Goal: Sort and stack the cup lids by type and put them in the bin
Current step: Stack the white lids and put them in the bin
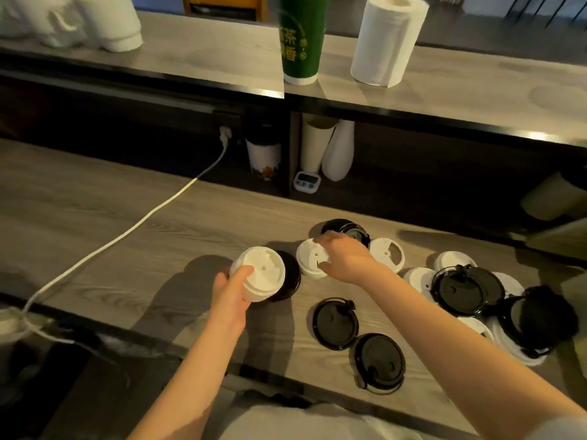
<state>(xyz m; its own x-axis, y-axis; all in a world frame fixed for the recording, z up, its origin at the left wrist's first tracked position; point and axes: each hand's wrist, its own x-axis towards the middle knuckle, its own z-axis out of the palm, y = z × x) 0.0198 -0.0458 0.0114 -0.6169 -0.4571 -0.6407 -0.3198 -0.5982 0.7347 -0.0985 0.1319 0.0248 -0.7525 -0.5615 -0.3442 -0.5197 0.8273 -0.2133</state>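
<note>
Woodgrain counter (pixel 95 217), round rimmed lids (pixel 265 276)

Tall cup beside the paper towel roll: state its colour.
The tall cup is dark green, pale lettering, white base; head view.

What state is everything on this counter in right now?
Left hand, holding a stack of white lids, tilted.
Right hand, gripping one white lid lying on the counter.
Two nearest black lids, lying flat, loose.
Pile at right, black and white mixed, overlapping.
Paper roll, upright.
Green cup, upright.

white lid stack (pixel 260 276): tilted, held | white lid (pixel 308 257): flat | black lids (pixel 335 323): scattered flat
</note>
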